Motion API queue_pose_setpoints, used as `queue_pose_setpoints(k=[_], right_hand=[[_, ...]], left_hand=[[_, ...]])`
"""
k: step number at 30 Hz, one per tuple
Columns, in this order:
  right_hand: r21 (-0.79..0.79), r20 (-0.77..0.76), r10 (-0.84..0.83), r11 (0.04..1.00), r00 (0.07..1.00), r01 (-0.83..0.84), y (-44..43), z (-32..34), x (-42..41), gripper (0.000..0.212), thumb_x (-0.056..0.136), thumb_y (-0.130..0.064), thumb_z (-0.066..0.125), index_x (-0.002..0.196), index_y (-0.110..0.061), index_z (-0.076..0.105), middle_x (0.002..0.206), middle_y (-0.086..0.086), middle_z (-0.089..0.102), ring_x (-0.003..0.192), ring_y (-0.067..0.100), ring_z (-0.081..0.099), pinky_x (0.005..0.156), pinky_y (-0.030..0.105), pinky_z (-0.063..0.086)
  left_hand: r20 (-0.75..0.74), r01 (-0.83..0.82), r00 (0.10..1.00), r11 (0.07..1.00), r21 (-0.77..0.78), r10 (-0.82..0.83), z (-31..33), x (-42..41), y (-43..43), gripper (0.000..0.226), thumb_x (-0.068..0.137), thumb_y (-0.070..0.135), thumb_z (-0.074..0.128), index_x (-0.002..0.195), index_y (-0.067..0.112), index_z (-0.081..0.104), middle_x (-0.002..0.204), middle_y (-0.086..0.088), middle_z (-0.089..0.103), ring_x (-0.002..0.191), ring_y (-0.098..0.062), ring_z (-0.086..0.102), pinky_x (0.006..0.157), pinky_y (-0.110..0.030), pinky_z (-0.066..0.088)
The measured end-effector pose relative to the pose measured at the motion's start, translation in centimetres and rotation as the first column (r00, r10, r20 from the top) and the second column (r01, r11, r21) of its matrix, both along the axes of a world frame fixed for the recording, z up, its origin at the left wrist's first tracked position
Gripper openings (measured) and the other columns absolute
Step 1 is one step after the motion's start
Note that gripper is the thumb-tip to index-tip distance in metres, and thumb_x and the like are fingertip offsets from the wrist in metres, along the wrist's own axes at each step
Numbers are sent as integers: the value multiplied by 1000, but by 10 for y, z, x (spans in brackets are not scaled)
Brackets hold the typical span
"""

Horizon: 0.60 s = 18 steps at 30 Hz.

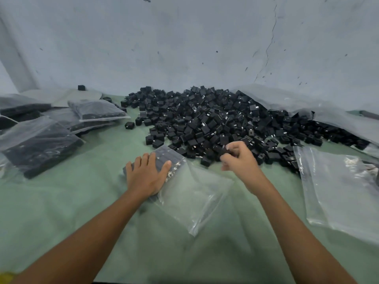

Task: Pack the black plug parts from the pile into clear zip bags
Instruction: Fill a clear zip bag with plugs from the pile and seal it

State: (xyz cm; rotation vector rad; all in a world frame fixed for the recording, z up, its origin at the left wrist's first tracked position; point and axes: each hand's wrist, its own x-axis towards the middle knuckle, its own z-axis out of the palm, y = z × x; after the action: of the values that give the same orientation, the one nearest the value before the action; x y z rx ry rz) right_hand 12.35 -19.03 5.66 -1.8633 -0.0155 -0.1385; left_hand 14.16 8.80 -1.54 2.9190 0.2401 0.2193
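A large pile of black plug parts (215, 119) covers the far middle of the green table (82, 201). In front of it lies a clear zip bag (192, 197), partly filled with a row of black parts at its far left end. My left hand (146, 175) lies flat on that filled end, fingers straight, pressing it down. My right hand (239, 157) hovers at the near edge of the pile, fingers curled, pinching a black plug part (224, 151) between thumb and fingertips.
Several filled clear bags (41, 144) are stacked at the left, one more (96, 110) behind them. Empty clear bags (338, 189) lie flat at the right. A big plastic sheet (307, 103) edges the pile's right side. A grey wall stands close behind.
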Motion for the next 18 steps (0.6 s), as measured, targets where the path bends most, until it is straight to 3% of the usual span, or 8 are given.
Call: queue_pose_setpoints(k=[1, 3, 5, 7, 10, 12, 15, 18], right_hand=[[134, -23, 5, 991, 1000, -2, -12, 2, -22, 22, 80, -14, 64, 100, -21, 62, 94, 4, 62, 67, 15, 66, 74, 44, 60], [218, -67, 43, 976, 997, -28, -32, -1, -68, 26, 74, -18, 59, 97, -25, 71, 84, 4, 61, 63, 17, 62, 61, 33, 58], [169, -140, 97, 983, 985, -73, -42, -11, -104, 29, 72, -20, 58, 94, -23, 76, 77, 4, 62, 62, 17, 59, 55, 28, 53], [122, -220, 165, 983, 961, -140, -35, -24, -123, 18, 77, -17, 65, 92, -21, 75, 75, 3, 63, 61, 16, 57, 49, 27, 47], [158, -245, 221, 970, 944, -186, -1, -38, -123, 13, 85, -9, 73, 97, -13, 69, 84, 4, 68, 59, 17, 58, 49, 28, 47], [283, -239, 281, 936, 929, -210, 27, -43, -110, 17, 88, -2, 70, 104, -6, 67, 85, 4, 71, 61, 17, 63, 55, 29, 54], [552, -306, 397, 814, 865, -178, 62, -47, -88, 16, 93, 3, 61, 105, -4, 67, 88, 1, 75, 77, 14, 72, 69, 27, 60], [811, -344, 469, 585, 814, 5, 82, -48, -65, 13, 93, 4, 60, 106, 6, 63, 94, 13, 73, 82, 20, 73, 73, 27, 62]], left_hand=[[-3, 2, 1000, 1000, 3, -2, 1, 0, 0, 87, 92, 79, 5, 159, 26, 21, 166, 0, 24, 151, -24, 21, 123, -52, 11], [-13, 2, 1000, 1000, 1, -2, 2, 0, 0, 86, 92, 78, 6, 159, 25, 22, 166, -1, 23, 151, -25, 21, 123, -53, 11], [-26, 2, 1000, 1000, -4, -3, 3, 0, -1, 86, 93, 77, 7, 159, 25, 21, 166, -1, 22, 151, -25, 20, 123, -53, 10], [-29, 2, 1000, 1000, -13, -2, 4, -2, -2, 85, 94, 76, 8, 160, 25, 21, 167, -2, 22, 152, -25, 19, 123, -52, 8], [-35, 5, 999, 1000, -19, -6, 6, -2, -2, 83, 95, 75, 9, 159, 24, 21, 167, -2, 21, 152, -25, 19, 123, -52, 7], [-45, 2, 999, 1000, -22, -3, 7, -1, -2, 83, 95, 75, 9, 159, 24, 22, 167, -3, 21, 152, -26, 19, 123, -52, 7], [-35, -1, 999, 999, -46, -1, 7, -1, -1, 85, 94, 75, 2, 159, 24, 23, 166, -3, 23, 151, -26, 21, 122, -52, 7], [-8, 9, 1000, 997, -78, -10, 8, -2, -1, 91, 90, 76, -7, 157, 24, 27, 164, -3, 28, 149, -26, 25, 121, -53, 8]])
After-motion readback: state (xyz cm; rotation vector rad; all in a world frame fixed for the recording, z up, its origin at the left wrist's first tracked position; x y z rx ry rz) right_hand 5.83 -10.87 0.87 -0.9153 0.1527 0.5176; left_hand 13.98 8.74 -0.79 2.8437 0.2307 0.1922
